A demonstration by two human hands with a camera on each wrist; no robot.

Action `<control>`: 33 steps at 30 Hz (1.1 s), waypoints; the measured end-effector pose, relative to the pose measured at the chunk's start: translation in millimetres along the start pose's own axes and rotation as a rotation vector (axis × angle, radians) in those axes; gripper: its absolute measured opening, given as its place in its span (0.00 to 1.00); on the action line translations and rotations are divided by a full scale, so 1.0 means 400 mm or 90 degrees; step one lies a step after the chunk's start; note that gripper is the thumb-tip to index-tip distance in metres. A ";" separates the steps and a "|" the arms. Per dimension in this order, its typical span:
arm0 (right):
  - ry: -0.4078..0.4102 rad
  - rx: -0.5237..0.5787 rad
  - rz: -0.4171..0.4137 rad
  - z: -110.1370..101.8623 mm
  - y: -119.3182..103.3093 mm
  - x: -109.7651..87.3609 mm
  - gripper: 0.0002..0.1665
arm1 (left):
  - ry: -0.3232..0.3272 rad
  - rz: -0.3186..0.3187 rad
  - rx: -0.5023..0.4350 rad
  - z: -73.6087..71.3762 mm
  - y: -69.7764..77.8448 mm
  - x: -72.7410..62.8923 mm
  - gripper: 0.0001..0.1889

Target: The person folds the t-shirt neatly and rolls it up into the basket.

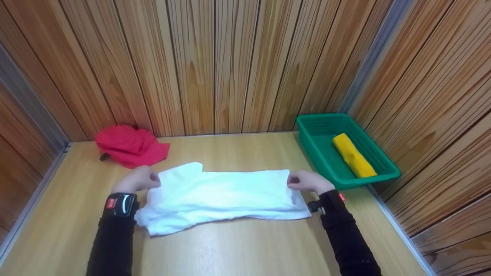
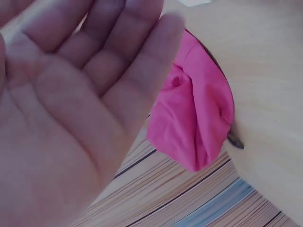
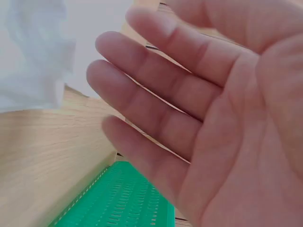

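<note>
A white T-shirt, folded into a long strip with a wrinkled left part, lies across the middle of the table. At its left end the left hand pinches the edge between thumb and fingers. The right hand pinches the upper right edge in the same way. Both wrist views show the palms from close by, the left palm and the right palm, with the other fingers loosely extended. Part of the white cloth shows beyond the right fingertips.
A red cap sits at the back left, close behind the left hand. At the back right stands a green basket holding a rolled yellow cloth. Wood-panelled walls enclose the table.
</note>
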State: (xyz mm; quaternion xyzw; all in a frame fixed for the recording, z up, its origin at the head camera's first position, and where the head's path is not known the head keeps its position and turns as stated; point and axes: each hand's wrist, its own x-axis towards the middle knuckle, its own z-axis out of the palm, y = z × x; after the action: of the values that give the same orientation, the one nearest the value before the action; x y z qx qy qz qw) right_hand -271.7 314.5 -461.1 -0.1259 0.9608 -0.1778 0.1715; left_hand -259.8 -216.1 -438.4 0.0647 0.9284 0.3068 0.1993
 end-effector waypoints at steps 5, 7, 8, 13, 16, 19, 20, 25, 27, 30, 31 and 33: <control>0.061 -0.004 0.042 0.001 -0.007 0.045 0.13 | 0.092 0.018 0.014 0.019 0.011 0.060 0.14; 0.097 -0.007 0.053 0.002 -0.006 0.065 0.15 | 0.126 0.024 0.021 0.032 0.009 0.082 0.16; 0.117 -0.008 0.056 0.003 -0.004 0.075 0.16 | 0.142 0.020 0.019 0.039 0.007 0.092 0.17; 0.213 -0.017 0.045 0.022 0.014 0.124 0.14 | 0.215 -0.010 -0.011 0.077 -0.011 0.138 0.22; 0.245 -0.003 0.036 0.045 0.026 0.149 0.15 | 0.251 -0.013 -0.026 0.108 -0.023 0.158 0.21; 0.255 0.010 0.037 0.070 0.032 0.167 0.16 | 0.284 0.022 -0.023 0.141 -0.033 0.168 0.17; 0.254 0.010 0.036 0.077 0.033 0.171 0.17 | 0.293 0.040 -0.016 0.151 -0.037 0.169 0.16; 0.230 -0.010 0.056 0.100 0.034 0.186 0.16 | 0.330 0.082 0.011 0.182 -0.047 0.168 0.15; 0.221 -0.023 0.071 0.107 0.036 0.190 0.14 | 0.341 0.076 0.018 0.187 -0.048 0.169 0.14; 0.216 -0.043 0.089 0.115 0.040 0.194 0.12 | 0.346 0.054 0.023 0.191 -0.049 0.173 0.12; 0.214 -0.047 0.093 0.117 0.041 0.194 0.12 | 0.341 0.045 0.025 0.192 -0.050 0.175 0.12; 0.210 -0.054 0.098 0.121 0.042 0.195 0.11 | 0.323 0.022 0.027 0.194 -0.050 0.178 0.11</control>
State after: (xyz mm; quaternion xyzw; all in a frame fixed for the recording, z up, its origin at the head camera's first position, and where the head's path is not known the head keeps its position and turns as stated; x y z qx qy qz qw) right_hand -327.7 291.6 -532.3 -0.0283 0.9894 -0.1413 0.0191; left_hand -293.1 -172.5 -530.5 0.0059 0.9536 0.2972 -0.0470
